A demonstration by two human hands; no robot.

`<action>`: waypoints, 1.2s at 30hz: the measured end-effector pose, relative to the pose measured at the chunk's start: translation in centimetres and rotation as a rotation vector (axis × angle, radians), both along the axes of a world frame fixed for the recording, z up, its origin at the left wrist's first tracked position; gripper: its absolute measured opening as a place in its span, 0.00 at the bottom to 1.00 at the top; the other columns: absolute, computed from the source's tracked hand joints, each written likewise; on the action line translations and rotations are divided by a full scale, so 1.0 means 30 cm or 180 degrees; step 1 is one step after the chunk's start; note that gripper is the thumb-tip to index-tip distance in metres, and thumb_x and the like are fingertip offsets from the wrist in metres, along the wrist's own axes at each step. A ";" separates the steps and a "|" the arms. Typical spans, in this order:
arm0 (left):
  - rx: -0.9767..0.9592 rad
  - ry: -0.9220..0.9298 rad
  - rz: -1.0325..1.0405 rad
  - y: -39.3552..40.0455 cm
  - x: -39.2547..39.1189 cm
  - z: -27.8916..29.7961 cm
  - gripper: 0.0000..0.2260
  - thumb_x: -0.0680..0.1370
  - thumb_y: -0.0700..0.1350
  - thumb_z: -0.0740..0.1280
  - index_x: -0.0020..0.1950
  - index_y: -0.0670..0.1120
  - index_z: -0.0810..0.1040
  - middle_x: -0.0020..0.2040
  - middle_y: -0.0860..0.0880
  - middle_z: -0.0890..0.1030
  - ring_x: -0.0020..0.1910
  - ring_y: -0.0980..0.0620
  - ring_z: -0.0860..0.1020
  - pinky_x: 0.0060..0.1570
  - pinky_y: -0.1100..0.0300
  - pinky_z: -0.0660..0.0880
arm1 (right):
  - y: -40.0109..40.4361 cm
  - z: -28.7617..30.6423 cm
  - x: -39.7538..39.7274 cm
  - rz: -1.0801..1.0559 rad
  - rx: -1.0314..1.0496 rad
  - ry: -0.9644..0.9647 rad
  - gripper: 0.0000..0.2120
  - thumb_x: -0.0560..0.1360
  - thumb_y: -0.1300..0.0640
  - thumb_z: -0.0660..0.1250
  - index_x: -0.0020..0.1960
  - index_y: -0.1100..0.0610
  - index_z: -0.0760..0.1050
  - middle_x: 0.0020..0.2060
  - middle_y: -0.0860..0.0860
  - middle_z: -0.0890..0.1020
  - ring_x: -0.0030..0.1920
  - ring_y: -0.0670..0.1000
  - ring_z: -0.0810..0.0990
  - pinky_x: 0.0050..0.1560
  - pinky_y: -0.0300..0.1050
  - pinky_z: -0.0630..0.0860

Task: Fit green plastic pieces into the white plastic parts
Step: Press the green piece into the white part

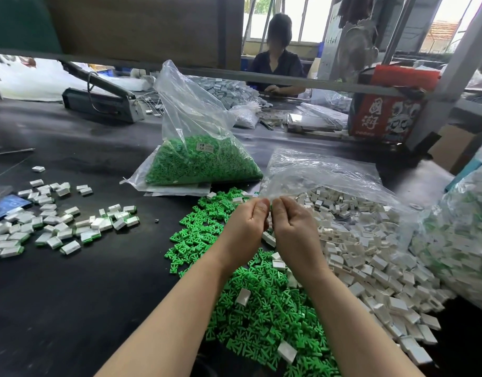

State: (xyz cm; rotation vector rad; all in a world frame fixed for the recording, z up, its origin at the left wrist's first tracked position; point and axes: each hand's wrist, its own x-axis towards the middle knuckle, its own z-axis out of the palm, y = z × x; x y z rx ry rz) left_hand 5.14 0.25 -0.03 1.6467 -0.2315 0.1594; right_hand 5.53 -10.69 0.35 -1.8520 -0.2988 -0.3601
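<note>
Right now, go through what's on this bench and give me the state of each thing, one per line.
Left hand: fingers curled, raised over the green pile, pressed to the right hand.
Right hand: fingers curled; what it holds is hidden.
Green pieces: loose pile on the table.
White parts: loose heap spilling from an open bag.
Green bag: open at top, partly full.
Finished parts: scattered at left, green fitted in.
</note>
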 end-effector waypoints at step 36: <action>-0.0934 -0.0006 -0.0600 0.051 -0.032 0.012 0.14 0.81 0.54 0.61 0.65 0.54 0.78 0.56 0.47 0.83 0.54 0.50 0.82 0.48 0.61 0.78 | -0.011 0.051 -0.005 0.1353 0.1428 0.1851 0.26 0.76 0.36 0.58 0.51 0.59 0.76 0.36 0.51 0.80 0.35 0.48 0.71 0.35 0.44 0.64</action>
